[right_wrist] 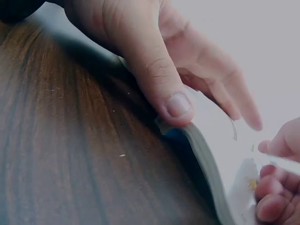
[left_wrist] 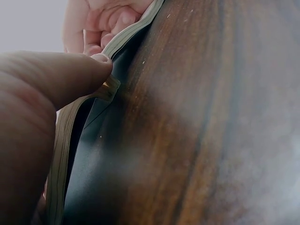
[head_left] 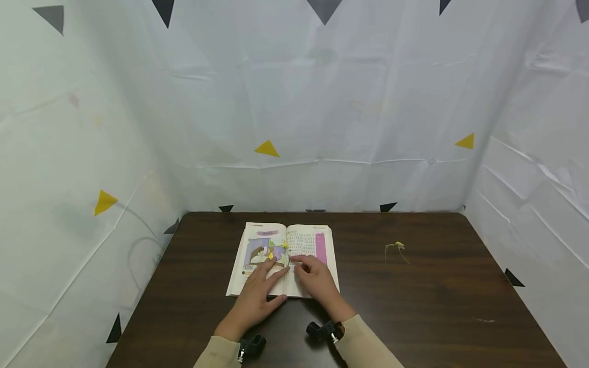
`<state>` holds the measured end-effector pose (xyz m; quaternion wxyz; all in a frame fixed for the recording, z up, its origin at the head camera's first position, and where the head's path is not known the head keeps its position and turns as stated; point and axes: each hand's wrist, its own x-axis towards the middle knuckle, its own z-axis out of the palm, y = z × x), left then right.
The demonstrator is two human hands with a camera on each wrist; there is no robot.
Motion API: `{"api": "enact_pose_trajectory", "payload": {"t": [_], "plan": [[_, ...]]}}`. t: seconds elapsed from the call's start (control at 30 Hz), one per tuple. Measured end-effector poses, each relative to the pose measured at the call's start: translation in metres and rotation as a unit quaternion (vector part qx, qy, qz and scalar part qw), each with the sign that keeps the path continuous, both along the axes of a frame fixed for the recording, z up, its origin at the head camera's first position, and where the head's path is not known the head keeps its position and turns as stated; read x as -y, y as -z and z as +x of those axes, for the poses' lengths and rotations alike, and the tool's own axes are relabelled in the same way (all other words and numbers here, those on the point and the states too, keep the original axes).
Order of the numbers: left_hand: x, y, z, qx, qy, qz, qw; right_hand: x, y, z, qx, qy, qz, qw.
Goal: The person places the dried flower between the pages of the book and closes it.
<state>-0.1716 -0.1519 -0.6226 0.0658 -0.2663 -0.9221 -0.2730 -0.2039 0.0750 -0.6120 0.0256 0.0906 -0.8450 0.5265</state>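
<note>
An open book (head_left: pixel 308 289) lies on the table, a colour picture on its left page and printed lines on its right. By the fold is a small yellow flower (head_left: pixel 285 245) with a thin stem. My right hand (head_left: pixel 316 278) has its fingers curled over the right page and pinches the stem; the exact contact is partly hidden. Spread across the left page, my left hand (head_left: pixel 257 296) has straight fingers, and its thumb (right_wrist: pixel 178 105) rests on the book's bottom edge near the spine. In the left wrist view the right hand's curled fingers (left_wrist: pixel 112 23) show beyond the book edge.
To the right of the book, a yellow flower sprig (head_left: pixel 398 246) with thin stems lies on the dark wooden table (head_left: pixel 437 306). White cloth (head_left: pixel 322 112) with triangle prints hangs behind and at both sides. A black camera sits on each wrist.
</note>
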Motion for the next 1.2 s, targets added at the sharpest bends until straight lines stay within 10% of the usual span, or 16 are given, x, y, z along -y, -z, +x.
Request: {"api": "enact_pose_trajectory", "payload": {"t": [0.27,0.47,1.2], "plan": [[-0.003,0.001,0.005,0.024,-0.001,0.004,0.9997,-0.041,-0.025,0.011,0.023,-0.116,0.102,0.9878],[-0.001,0.002,0.007,0.038,0.003,-0.004,0.9993,-0.087,-0.028,0.025,0.038,-0.124,0.221,0.9666],[0.000,-0.001,-0.002,0.038,0.004,0.004,0.9993,-0.114,-0.008,0.017,0.025,-0.101,0.168,0.9803]]}}
